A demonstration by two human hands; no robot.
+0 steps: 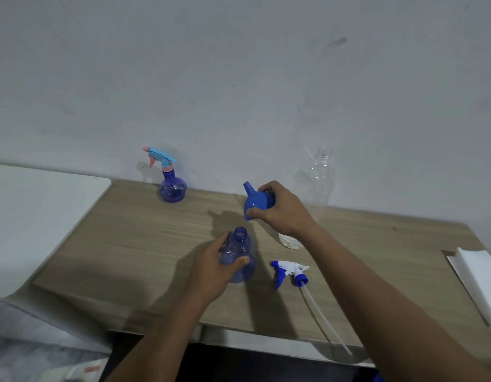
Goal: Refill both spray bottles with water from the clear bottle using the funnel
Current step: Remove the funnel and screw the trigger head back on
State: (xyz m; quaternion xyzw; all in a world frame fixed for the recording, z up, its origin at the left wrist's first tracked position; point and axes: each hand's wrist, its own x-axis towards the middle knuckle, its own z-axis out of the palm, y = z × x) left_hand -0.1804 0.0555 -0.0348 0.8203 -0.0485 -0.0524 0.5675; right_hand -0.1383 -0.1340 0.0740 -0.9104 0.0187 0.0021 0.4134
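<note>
Fingers of the left hand [211, 274] wrap around the open blue spray bottle [238, 257], which stands upright near the front of the wooden surface [128, 244] with its neck uncapped. The right hand [280, 209] hovers above and behind it, fingers closed on the blue funnel [256, 201], whose spout points up and to the left. Just right of the held bottle lies its white-and-blue trigger head [289, 272] on its side, its dip tube trailing toward the front edge. The clear bottle [318, 186] stands against the wall behind the right hand. A second blue spray bottle [172, 188], its pink-and-blue trigger still attached, stands at the back left.
</note>
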